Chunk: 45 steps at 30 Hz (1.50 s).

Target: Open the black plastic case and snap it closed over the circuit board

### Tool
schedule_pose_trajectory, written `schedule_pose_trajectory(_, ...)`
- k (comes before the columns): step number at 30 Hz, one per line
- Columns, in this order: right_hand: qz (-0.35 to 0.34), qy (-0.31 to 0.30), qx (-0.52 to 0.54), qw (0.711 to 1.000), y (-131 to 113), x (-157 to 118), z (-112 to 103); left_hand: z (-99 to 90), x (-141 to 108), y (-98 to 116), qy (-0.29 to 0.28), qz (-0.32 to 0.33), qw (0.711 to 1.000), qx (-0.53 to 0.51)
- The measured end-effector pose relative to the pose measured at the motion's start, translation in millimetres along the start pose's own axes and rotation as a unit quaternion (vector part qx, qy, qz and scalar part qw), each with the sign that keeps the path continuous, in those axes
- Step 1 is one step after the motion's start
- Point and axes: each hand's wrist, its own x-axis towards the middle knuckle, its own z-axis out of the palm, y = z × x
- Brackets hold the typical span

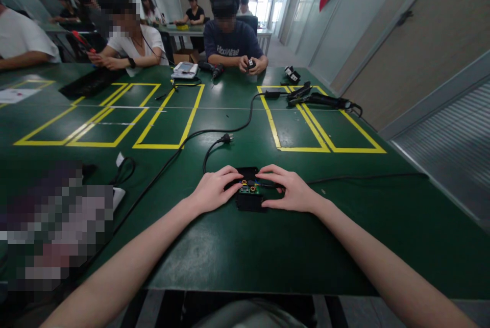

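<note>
On the green table in front of me lies an opened black power adapter, its green circuit board showing yellow ring-shaped coils. One black case half is on the near side of the board, and another black case piece is on the far side. My left hand pinches the board's left end between thumb and fingers. My right hand curves around the right side, its index finger by the far case piece and its thumb at the near half. A dark cable passes under the right fingers, whose exact hold is partly hidden.
A black plug and a long black cable lie beyond my hands. Yellow tape marks rectangles on the table. Black tools or parts lie far right. A power drill rests near a person opposite.
</note>
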Motion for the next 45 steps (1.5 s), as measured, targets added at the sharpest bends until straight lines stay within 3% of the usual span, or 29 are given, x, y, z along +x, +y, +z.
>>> schedule_pose_trajectory(13,0.0,0.008,0.033,0.999,7.7,-1.5,3.8,-14.7,-2.3,-8.1,-0.073,0.003,0.996,-0.058)
schedule_pose_trajectory(38,0.013,0.041,0.032,0.999,11.3,1.2,5.5,-8.0,1.4,-10.3,-0.01,0.002,0.994,-0.105)
schedule_pose_trajectory(45,0.03,0.094,-0.036,0.995,13.2,1.0,-0.6,-8.4,2.4,-9.3,0.015,-0.024,0.994,-0.104)
